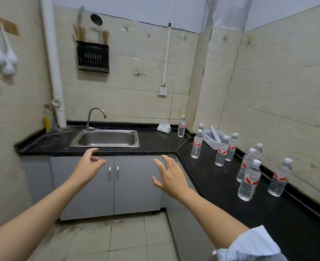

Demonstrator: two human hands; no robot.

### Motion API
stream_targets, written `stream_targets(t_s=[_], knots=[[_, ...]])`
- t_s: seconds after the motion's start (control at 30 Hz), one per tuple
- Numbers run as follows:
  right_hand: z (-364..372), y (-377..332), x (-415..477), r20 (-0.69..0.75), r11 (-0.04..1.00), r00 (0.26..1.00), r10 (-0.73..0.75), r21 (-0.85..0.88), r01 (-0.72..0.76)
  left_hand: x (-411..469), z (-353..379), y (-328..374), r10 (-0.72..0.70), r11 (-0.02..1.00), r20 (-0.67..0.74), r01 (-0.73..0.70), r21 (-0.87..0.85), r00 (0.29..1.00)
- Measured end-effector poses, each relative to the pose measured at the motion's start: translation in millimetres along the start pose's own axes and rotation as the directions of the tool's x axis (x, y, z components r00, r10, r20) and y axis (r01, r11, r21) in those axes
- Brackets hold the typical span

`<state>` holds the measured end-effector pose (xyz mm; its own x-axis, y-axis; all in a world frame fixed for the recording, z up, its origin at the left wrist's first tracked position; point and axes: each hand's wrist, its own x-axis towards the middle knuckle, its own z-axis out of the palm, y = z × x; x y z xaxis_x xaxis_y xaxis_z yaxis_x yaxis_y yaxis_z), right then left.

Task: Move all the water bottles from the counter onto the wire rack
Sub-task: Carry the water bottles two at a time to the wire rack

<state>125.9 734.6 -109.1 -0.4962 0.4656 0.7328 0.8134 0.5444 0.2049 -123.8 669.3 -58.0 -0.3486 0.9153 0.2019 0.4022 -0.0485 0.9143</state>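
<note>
Both hands are up in the air in front of the flat grey cabinet doors [134, 185], and neither one has anything in it. The left hand [88, 166] has its fingers loosely curved with the thumb apart, empty. The right hand [169, 178] is fanned out wide, empty too. A pale blue striped sleeve [253, 245] bunches at the right upper arm.

The water bottles [250, 180] all stand upright on the counter [212, 176], a glossy black stone slab in an L shape. I count nine: clear ribbed plastic, white screw caps, red-and-white labels. The lone bottle [181, 127] sits by the back wall near a soft white tissue pack [163, 127]. The rest are scattered along the right leg, a few of them close around a white perforated plastic basket [211, 140].

A rectangular brushed-steel sink [106, 138] with a curved metal tap [96, 115] is set into the back leg. The walls [278, 91] are beige tile.
</note>
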Motion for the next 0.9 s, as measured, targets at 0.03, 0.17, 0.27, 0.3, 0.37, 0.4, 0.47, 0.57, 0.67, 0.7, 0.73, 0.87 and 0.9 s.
stream_targets(t_s=[0.03, 0.17, 0.27, 0.3, 0.37, 0.4, 0.47, 0.57, 0.67, 0.7, 0.73, 0.87, 0.9], knots=[[12, 9, 8, 0.006, 0.999, 1.0, 0.03, 0.018, -0.031, 14, 6, -2, -0.002, 1.0, 0.002, 0.002, 0.004, 1.0], [54, 51, 39, 0.067, 0.969, 0.97, 0.235, 0.063, -0.239, 75, 36, -12, -0.014, 1.0, 0.038, 0.013, 0.014, 0.999], [86, 80, 58, 0.111, 0.943, 0.941, 0.319, 0.066, -0.327, 120, 55, -18, -0.015, 1.0, 0.045, 0.016, -0.01, 0.999], [96, 89, 65, 0.132, 0.936, 0.933, 0.334, 0.065, -0.345, 135, 61, -19, -0.019, 1.0, 0.046, 0.02, -0.019, 0.999], [114, 102, 77, 0.169, 0.924, 0.916, 0.364, 0.062, -0.378, 157, 71, -25, -0.024, 0.999, 0.054, 0.026, -0.037, 0.998], [123, 106, 81, 0.197, 0.917, 0.907, 0.374, 0.07, -0.393, 167, 75, -31, -0.028, 0.999, 0.058, 0.03, -0.044, 0.998], [139, 112, 85, 0.26, 0.899, 0.885, 0.387, 0.107, -0.425, 183, 82, -41, -0.047, 0.997, 0.07, 0.051, -0.05, 0.996], [165, 119, 90, 0.32, 0.887, 0.859, 0.4, 0.101, -0.451, 209, 91, -55, -0.076, 0.995, 0.071, 0.081, -0.063, 0.995], [190, 122, 97, 0.393, 0.863, 0.812, 0.431, 0.084, -0.499, 240, 100, -69, -0.096, 0.991, 0.091, 0.103, -0.081, 0.991], [199, 124, 101, 0.406, 0.861, 0.804, 0.435, 0.073, -0.503, 252, 103, -73, -0.095, 0.991, 0.101, 0.104, -0.087, 0.99], [208, 126, 105, 0.398, 0.866, 0.806, 0.439, 0.053, -0.498, 265, 107, -77, -0.095, 0.99, 0.106, 0.105, -0.099, 0.99], [240, 136, 138, 0.447, 0.844, 0.755, 0.48, 0.002, -0.537, 329, 122, -92, -0.091, 0.98, 0.136, 0.113, -0.165, 0.986], [248, 139, 147, 0.447, 0.831, 0.74, 0.503, -0.015, -0.556, 346, 125, -95, -0.087, 0.979, 0.16, 0.114, -0.17, 0.983]])
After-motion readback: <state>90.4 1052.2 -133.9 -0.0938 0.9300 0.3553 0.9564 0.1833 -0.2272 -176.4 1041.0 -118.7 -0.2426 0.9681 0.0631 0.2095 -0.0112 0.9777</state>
